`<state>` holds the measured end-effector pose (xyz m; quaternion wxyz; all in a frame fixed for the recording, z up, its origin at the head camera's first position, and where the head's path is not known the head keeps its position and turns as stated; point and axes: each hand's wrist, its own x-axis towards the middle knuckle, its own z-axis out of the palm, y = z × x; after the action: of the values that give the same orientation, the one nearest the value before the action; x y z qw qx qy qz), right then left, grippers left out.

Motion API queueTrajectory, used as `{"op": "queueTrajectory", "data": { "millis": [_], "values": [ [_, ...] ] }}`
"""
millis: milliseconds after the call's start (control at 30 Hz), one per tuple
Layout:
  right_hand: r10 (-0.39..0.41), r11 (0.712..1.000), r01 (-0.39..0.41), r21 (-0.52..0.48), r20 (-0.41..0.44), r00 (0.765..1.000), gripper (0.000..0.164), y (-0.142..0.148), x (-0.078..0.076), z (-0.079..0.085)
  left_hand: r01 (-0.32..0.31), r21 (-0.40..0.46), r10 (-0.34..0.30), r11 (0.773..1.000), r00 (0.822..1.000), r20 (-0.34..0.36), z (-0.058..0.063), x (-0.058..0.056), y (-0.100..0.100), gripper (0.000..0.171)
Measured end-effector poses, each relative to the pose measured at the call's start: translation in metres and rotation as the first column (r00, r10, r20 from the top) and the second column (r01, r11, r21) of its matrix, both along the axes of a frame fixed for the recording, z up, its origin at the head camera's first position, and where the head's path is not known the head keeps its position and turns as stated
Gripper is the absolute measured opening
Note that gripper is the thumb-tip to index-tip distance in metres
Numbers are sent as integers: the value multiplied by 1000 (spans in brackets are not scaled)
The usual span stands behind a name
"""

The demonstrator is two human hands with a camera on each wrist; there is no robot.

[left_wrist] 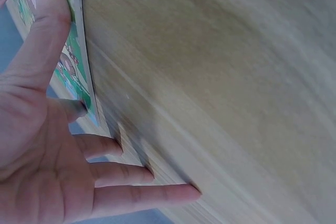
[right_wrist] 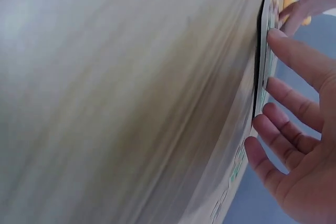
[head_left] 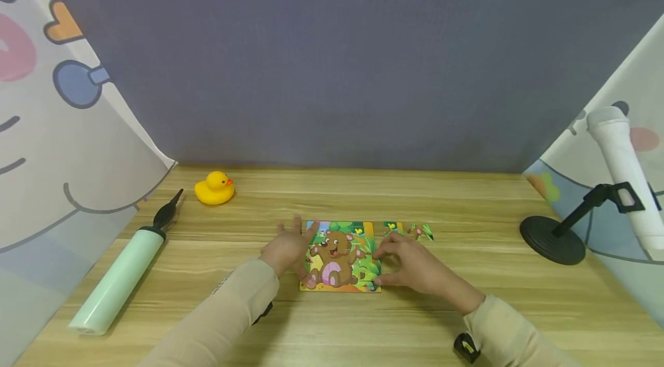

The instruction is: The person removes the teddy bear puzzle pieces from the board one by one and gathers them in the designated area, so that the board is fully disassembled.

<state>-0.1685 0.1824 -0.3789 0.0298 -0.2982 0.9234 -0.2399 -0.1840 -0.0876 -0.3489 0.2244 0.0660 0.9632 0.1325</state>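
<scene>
– When you look at the head view, where does the puzzle [head_left: 337, 266] lie?

– It lies flat on the wooden table [head_left: 332, 324], just below the centre of the frame, and it shows a brown bear among green plants.

– And how are the fingers of the left hand [head_left: 286, 250]?

– They are spread wide and rather straight. The thumb rests on the lower left part of the puzzle, and the index finger is at its upper left corner. In the left wrist view, the other three fingers reach out past the edge, over the wood.

– What about the right hand [head_left: 410, 265]?

– Its fingers are loosely bent, not curled around anything. Thumb and index fingertips are at the right edge of the puzzle, one below the other.

– Is something lying near this hand?

– Yes, some loose pieces [head_left: 392, 226] are just above it, to the right of the puzzle. Their exact number I cannot tell.

– Which other things do you see?

– At the left, a yellow duck [head_left: 214, 189] and, lower, a pale green pump [head_left: 121, 279] with a black nozzle [head_left: 166, 214]. At the right side, a white microphone [head_left: 622, 162] is held tilted by a black stand [head_left: 552, 240].
</scene>
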Motion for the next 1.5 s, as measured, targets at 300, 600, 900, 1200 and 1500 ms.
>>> {"op": "queueTrajectory", "data": {
  "millis": [300, 600, 900, 1200, 1500],
  "values": [
    [-28, 998, 32, -60, 58, 998, 40, 26, -6, 4, 3, -11, -3, 1000, 1000, -6, 1, 2, 0, 128],
    [-84, 992, 93, -81, 110, 990, 41, 64, -17, 13, -17, 30, 17, 999, 1000, 3, 2, 3, 0, 128],
    [-112, 988, 122, -93, 103, 988, 44, 98, -29, 20, -19, 33, 20, 999, 1000, -8, 3, 4, 0, 127],
    [-171, 982, 178, -66, 94, 981, 44, 125, -42, 18, -12, 24, 13, 1000, 1000, -12, 3, 4, 0, 126],
    [-204, 978, 208, -14, 134, 970, 47, 144, -53, 15, -8, 11, 8, 1000, 1000, -17, 2, 4, 1, 125]
  ]
}}
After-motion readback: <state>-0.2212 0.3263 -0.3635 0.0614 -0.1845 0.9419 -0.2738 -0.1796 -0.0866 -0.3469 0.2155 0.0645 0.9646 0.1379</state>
